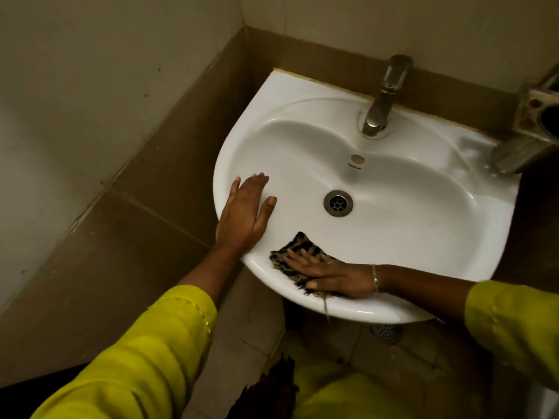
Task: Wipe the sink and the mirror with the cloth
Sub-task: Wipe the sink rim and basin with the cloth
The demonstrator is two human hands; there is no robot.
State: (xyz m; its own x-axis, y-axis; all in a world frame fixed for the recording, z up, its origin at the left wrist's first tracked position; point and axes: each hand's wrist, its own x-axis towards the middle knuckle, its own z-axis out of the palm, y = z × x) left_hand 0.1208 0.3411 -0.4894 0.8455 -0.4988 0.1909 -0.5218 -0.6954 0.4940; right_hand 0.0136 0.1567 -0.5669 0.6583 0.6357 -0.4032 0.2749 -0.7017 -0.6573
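Observation:
A white ceramic sink hangs in the corner of a tiled bathroom, with a round metal drain in its bowl. My right hand lies flat on a dark, tan-striped cloth and presses it onto the sink's front rim. My left hand rests flat on the left rim with its fingers spread and nothing in it. Both arms wear yellow sleeves, and a bracelet sits on my right wrist. No mirror is in view.
A steel tap stands at the back of the sink. A metal holder juts from the wall at the right edge. Brown tiled walls close in on the left and behind. A floor drain lies under the sink.

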